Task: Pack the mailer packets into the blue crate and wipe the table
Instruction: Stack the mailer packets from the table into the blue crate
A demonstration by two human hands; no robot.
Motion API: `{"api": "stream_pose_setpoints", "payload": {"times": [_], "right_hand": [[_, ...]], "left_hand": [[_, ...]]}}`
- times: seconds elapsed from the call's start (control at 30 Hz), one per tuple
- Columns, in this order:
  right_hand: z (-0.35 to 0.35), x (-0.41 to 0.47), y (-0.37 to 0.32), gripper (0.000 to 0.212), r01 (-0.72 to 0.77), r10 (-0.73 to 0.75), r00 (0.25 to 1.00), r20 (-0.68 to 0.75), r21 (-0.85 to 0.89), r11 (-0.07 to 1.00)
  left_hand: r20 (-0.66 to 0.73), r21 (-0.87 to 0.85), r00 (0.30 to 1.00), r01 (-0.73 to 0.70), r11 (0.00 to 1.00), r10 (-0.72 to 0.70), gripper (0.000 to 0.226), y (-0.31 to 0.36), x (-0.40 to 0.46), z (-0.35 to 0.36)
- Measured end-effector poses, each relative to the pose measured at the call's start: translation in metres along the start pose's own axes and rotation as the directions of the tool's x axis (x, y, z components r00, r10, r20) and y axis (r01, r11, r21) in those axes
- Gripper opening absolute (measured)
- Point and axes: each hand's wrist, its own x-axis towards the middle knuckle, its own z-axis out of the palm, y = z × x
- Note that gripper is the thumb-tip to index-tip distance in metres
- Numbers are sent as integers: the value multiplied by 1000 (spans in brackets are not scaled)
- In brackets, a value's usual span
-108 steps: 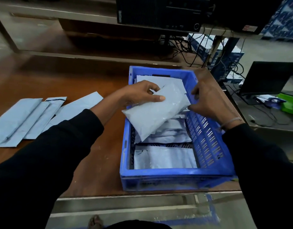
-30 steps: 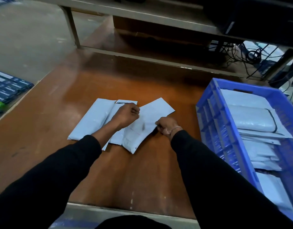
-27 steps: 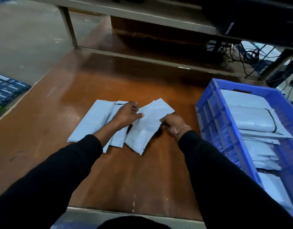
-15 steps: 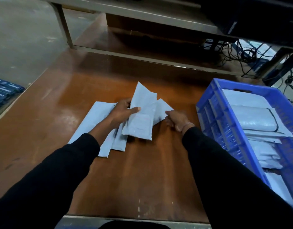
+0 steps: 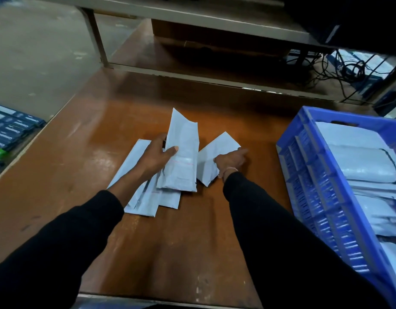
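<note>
mailer packets, pale grey, are in two places in the head view: a loose group on the brown worktop (image 5: pixel 192 253) in the middle, and a stack inside the blue crate (image 5: pixel 304 175) at the right edge of the worktop. the left hand (image 5: pixel 155 157) holds one raised packet (image 5: pixel 182 152) on end, thumb across its front and fingers (image 5: pixel 161 137) curled behind its left edge, so the hand is clamped on it. this raised packet is tilted up off the worktop, with its lower end over the flat packets (image 5: pixel 143 197) that lie fanned beneath the left wrist. the right hand (image 5: pixel 229 160) is on another packet (image 5: pixel 215 157) just to the right of the raised one; its fingers grip the packet's near right edge, and the paper is crumpled under them, while one finger points out toward the crate. this packet lies at an angle, its far corner pointing away from the person. both arms wear black sleeves (image 5: pixel 270 230). the crate packets (image 5: pixel 357 161) lie flat and overlapping, one with a dark curved line on it. beyond the worktop, a lower shelf (image 5: pixel 192 52) and a tangle of black cables (image 5: pixel 348 70) show. dark printed boxes (image 5: pixel 7 128) sit at the far left, off the worktop.
</note>
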Motion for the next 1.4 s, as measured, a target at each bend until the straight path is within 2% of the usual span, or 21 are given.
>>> {"api": "stream_pose_setpoints", "payload": {"times": [0.17, 0.23, 0.3, 0.4, 0.53, 0.67, 0.77, 0.83, 0.93, 1.07, 1.13, 1.23, 1.3, 1.33, 1.37, 1.4], "right_hand": [[-47, 1, 11, 70, 82, -94, 995, 19, 342, 936], [-74, -2, 5, 65, 132, -168, 984, 66, 369, 920], [-107, -10, -7, 61, 141, -219, 959, 182, 364, 921], [-152, -16, -21, 65, 123, -228, 918, 324, 312, 942], [-163, -27, -23, 74, 90, -266, 844, 466, 365, 927], [-142, -44, -14, 80, 224, -317, 883, 346, 283, 932], [-135, -40, -5, 82, 283, -371, 896, 244, 331, 900], [-137, -38, 1, 84, 327, -406, 890, 205, 331, 885], [-150, -37, 8, 86, 389, -431, 890, 150, 241, 889], [-179, -36, 14, 91, 472, -489, 866, 102, 154, 868], [-197, -34, 14, 96, 562, -565, 823, 54, 64, 825], [-233, -30, 7, 105, 731, -747, 661, -69, -164, 662], [-260, -28, 0, 109, 815, -860, 508, -57, -293, 501], [-273, -27, -4, 109, 839, -888, 458, -31, -313, 444], [-285, -29, -7, 108, 853, -894, 449, -3, -297, 429], [-296, -29, -8, 104, 851, -881, 473, 21, -269, 451]], "left_hand": [[-23, -29, 1000, -12, 1000, 12, 41, 10, 1, 8], [-36, -56, 999, -1, 998, -1, 36, 14, 1, 16], [-51, -77, 999, 10, 997, -14, 33, 18, 2, 24], [-54, -124, 998, 14, 992, -21, 36, 25, 3, 39], [68, -345, 995, 89, 934, -69, 37, 36, 0, 59], [211, -565, 970, 224, 794, -123, 29, 58, -13, 78], [309, -602, 950, 225, 766, -37, 43, 73, -22, 82], [343, -531, 939, 169, 830, 28, 58, 79, -24, 83], [348, -353, 933, 37, 935, 95, 74, 85, -21, 90], [388, -221, 905, -90, 971, 172, 85, 100, -21, 95], [412, -123, 881, -200, 972, 233, 84, 116, -24, 95], [455, 62, 814, -433, 899, 360, 81, 149, -27, 95], [487, 198, 767, -562, 803, 417, 83, 173, -27, 98], [500, 273, 751, -610, 744, 432, 84, 185, -27, 100], [518, 339, 735, -647, 683, 439, 86, 197, -28, 104], [539, 385, 716, -679, 625, 445, 87, 210, -29, 109]]}}
